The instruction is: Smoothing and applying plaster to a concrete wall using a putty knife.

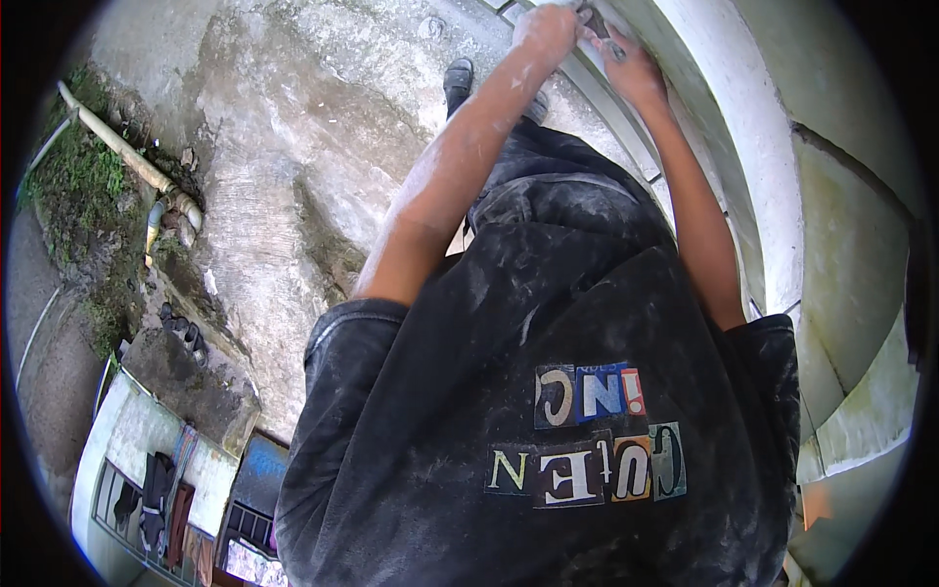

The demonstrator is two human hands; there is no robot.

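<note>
Both my hands meet at the top edge of the view, against the long grey ledge (pixel 626 132) beside a pale wall. My left hand (pixel 548 31) is closed, its fingertips at the far end of a small grey, metal-looking tool (pixel 603 35); white dust coats this hand and forearm. My right hand (pixel 634 73) is closed round the near part of the same tool, thumb and fingers pressed together. The tool's exact kind is hidden by the fingers, and what my left fingertips grip is too small to make out.
A curved white wall edge (pixel 773 147) runs close along my right side. My sandalled foot (pixel 458 76) stands on rough, stained concrete (pixel 284 147). To the left lie a pipe (pixel 117 142), plants (pixel 73 186) and dark footwear (pixel 183 333). Clothes (pixel 156 499) hang by a window at lower left.
</note>
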